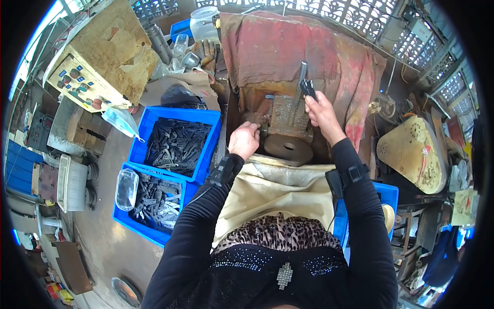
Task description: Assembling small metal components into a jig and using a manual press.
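My right hand (323,114) is closed round a small bunch of dark flat strips (308,89), whose ends stick up past the thumb. Just beside them stands a grey metal bar (302,73), slanting over a rusty metal block (288,117). My left hand (244,140) is curled at the left edge of the machine. Its fingertips point toward the block, and what they hold, if anything, is hidden. In front of the block, between my two hands, lies a brown round disc (289,148) with a hole in its middle.
At my left stand two blue bins (216,134) of dark strips, with a clear plastic tub (126,189) on the nearer one. A control box (87,85) with knobs is beyond them. A red cloth (288,46) drapes the machine's back. Another blue bin (387,194) sits by my right elbow.
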Available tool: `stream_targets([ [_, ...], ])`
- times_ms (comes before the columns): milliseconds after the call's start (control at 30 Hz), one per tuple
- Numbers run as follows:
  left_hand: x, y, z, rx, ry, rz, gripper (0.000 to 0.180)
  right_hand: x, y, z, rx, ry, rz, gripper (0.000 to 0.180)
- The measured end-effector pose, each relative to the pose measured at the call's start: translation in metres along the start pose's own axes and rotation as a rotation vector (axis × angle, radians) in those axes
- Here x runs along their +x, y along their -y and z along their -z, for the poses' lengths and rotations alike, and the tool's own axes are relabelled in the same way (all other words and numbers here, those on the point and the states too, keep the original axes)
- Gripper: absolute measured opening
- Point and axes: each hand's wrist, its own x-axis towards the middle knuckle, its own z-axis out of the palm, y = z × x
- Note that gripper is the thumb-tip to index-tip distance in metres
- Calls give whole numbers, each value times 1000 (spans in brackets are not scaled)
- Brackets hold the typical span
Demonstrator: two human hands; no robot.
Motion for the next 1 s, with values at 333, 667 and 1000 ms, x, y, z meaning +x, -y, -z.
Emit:
stream_targets([
  [333, 3, -4, 0, -5, 19, -12, 17, -33, -35, -4, -52, 54, 13, 14],
  [667, 12, -20, 4, -354, 68, 61, 16, -40, -52, -10, -15, 172, -110, 12],
  [1000, 6, -43, 2, -1340, 267, 391, 5, -68, -29, -27, 279, 171, -206, 26],
])
